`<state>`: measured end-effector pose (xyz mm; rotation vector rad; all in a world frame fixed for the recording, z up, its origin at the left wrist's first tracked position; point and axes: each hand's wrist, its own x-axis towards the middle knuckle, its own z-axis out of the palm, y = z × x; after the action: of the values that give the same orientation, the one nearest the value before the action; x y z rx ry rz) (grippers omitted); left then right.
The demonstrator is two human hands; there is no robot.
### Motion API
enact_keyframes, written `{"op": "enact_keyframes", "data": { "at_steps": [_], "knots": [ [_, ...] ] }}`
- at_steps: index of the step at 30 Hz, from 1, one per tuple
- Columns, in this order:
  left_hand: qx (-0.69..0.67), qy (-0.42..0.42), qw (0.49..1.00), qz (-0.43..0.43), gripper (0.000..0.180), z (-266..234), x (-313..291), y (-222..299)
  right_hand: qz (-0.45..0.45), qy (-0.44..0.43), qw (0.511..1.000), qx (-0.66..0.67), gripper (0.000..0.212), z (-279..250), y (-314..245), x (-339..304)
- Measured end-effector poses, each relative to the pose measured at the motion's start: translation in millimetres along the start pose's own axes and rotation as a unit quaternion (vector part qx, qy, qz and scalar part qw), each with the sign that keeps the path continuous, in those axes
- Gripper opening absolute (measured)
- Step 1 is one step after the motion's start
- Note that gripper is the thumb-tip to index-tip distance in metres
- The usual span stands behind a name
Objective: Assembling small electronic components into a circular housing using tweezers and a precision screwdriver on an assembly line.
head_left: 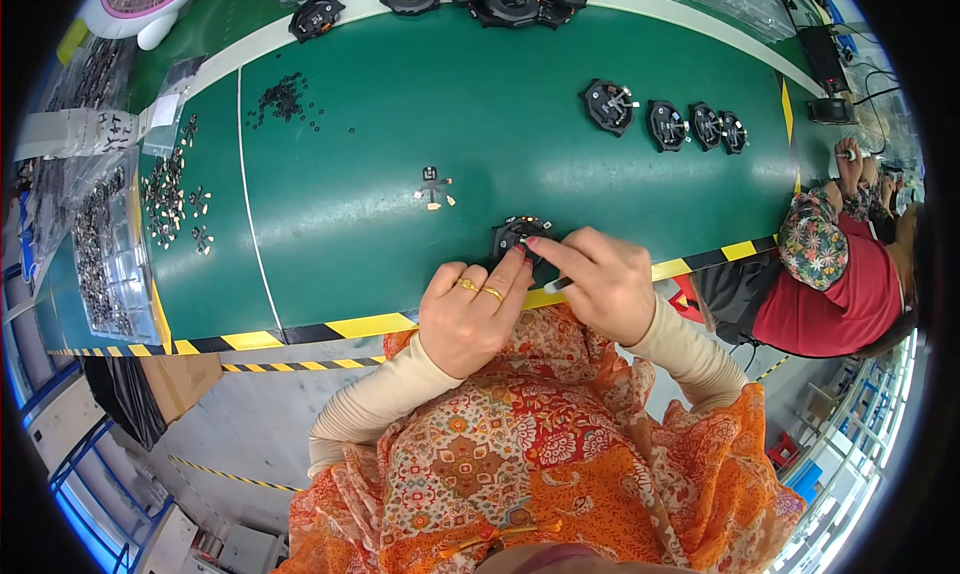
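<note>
A black round device housing [507,236] lies on the green mat near the front edge, with small metal and orange details inside. My left hand [474,312], with rings on it, is closed on its near side, fingertips pressing at the rim. My right hand [606,282] is at the housing's right, its index finger reaching onto the inside. Under its curled fingers a slim tool with a pale end [558,285] sticks out. My fingertips partly cover the housing. Just beyond it to the left lies a small flexible circuit piece [432,188] with several pale tabs.
Several similar housings with circuit pieces [667,126] stand at the right; more housings [512,4] line the back. Tiny black parts [283,98] and loose flex circuits [165,199] are scattered left, beside a clear tray [112,264]. A co-worker in red [835,289] sits at the right.
</note>
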<state>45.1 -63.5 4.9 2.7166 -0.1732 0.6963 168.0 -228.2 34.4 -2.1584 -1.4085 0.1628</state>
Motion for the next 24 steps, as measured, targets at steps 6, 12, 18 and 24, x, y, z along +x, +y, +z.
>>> {"op": "enact_keyframes", "data": {
  "at_steps": [6,12,18,24],
  "knots": [
    [-0.016,-0.003,1.000,0.006,0.024,2,-2,-2,-0.053,0.011,0.996,-0.069,0.050,10,6,0],
    [-0.021,-0.002,0.999,0.031,0.031,6,-7,-6,-0.049,0.033,0.994,-0.096,0.048,11,8,1],
    [-0.033,0.016,0.999,-0.006,0.028,5,-3,-3,0.002,0.088,0.983,-0.159,0.044,2,31,18],
    [-0.030,0.022,0.999,-0.006,0.028,6,-3,-3,0.074,0.133,0.979,-0.135,0.043,-5,36,29]
  ]
}}
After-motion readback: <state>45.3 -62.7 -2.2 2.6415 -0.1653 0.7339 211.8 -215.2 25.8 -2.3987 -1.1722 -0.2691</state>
